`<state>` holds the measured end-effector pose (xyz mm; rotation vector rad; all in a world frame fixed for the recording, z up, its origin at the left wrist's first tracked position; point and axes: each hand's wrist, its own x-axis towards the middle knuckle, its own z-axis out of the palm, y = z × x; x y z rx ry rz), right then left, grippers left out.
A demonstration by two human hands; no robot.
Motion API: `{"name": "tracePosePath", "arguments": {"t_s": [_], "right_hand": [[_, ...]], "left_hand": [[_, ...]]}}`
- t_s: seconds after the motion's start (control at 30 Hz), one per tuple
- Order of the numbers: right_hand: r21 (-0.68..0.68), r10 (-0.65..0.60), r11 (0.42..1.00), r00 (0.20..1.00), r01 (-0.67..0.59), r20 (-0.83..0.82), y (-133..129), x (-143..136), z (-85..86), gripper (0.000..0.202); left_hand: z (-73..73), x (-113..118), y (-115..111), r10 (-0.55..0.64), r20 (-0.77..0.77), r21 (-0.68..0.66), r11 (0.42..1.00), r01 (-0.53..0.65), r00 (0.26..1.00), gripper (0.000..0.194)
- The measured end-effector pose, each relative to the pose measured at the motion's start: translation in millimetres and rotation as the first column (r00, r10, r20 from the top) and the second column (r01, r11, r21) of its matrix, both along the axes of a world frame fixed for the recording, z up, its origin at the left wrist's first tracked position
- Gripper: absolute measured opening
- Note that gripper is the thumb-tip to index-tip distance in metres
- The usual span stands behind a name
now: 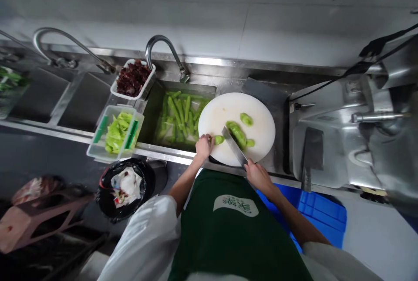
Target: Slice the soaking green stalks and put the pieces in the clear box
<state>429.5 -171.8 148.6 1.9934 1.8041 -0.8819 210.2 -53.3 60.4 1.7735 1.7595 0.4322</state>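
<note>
My left hand is closed around one end of a light green, stick-like vegetable at the left edge of a round white cutting board. In my right hand is the handle of a kitchen knife. Its blade points up and left over the board, between the held vegetable and a pile of cut green slices. A separate slice group lies farther back, and a small piece rests right of the pile. The vegetable's exact kind is unclear.
Left of the board, a sink basin holds several green sticks in water under a faucet. Lettuce fills a clear tub; red leaves fill a white one. A cleaver lies right. A lined bin stands below.
</note>
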Motion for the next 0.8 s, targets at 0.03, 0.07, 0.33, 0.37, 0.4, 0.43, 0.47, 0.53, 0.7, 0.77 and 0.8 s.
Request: {"name": "tracePosePath", "arguments": {"t_s": [0.03, 0.07, 0.33, 0.37, 0.4, 0.43, 0.47, 0.53, 0.7, 0.77, 0.8], "right_hand": [[0.001, 0.002, 1.0, 1.0, -0.002, 0.004, 0, 1, -0.5, 0.022], [0.002, 0.004, 1.0, 1.0, -0.004, 0.011, 0, 1, -1.0, 0.022], [-0.008, 0.036, 0.999, 0.999, -0.036, 0.032, -4, -7, -2.6, 0.026], [-0.012, 0.042, 0.999, 0.999, -0.042, 0.034, -3, -8, -2.9, 0.026], [-0.019, 0.046, 0.999, 0.998, -0.045, 0.037, -3, -8, -3.1, 0.027], [-0.029, 0.046, 0.999, 0.998, -0.045, 0.04, -2, -8, -3.0, 0.028], [-0.037, 0.048, 0.998, 0.998, -0.047, 0.039, -2, -7, -2.5, 0.028], [-0.043, 0.056, 0.998, 0.998, -0.054, 0.042, -4, -6, 0.1, 0.029], [-0.076, 0.085, 0.994, 0.994, -0.08, 0.072, -12, -7, 9.1, 0.028], [-0.094, 0.079, 0.993, 0.994, -0.072, 0.069, -12, -9, 9.4, 0.027], [-0.098, 0.073, 0.993, 0.995, -0.066, 0.063, -11, -10, 8.6, 0.027]], "left_hand": [[0.3, -1, -2, -0.041, 0.043, 0.051, 0.998, 0.039, 0.998, 0.018], [-0.1, -3, -2, -0.1, 0.107, 0.088, 0.992, 0.091, 0.989, 0.02], [-33.7, 35, -49, 0.086, 0.579, -0.168, 0.986, 0.015, 0.811, 0.017], [-36.1, 39, -56, 0.072, 0.565, -0.108, 0.994, -0.013, 0.822, 0.017], [-37.0, 41, -60, 0.022, 0.523, -0.009, 1.0, -0.02, 0.852, 0.015], [-36.7, 42, -62, -0.058, 0.456, 0.108, 0.994, 0.01, 0.888, 0.013], [-35.5, 42, -61, -0.164, 0.371, 0.222, 0.971, 0.084, 0.914, 0.011], [-32.4, 42, -56, -0.372, 0.21, 0.364, 0.888, 0.28, 0.904, 0.015], [-31.1, 41, -44, -0.526, 0.073, 0.386, 0.798, 0.462, 0.847, 0.025], [-32.7, 41, -45, -0.53, 0.057, 0.39, 0.792, 0.47, 0.846, 0.027], [-33.6, 41, -45, -0.528, 0.062, 0.395, 0.792, 0.465, 0.847, 0.027]]}}
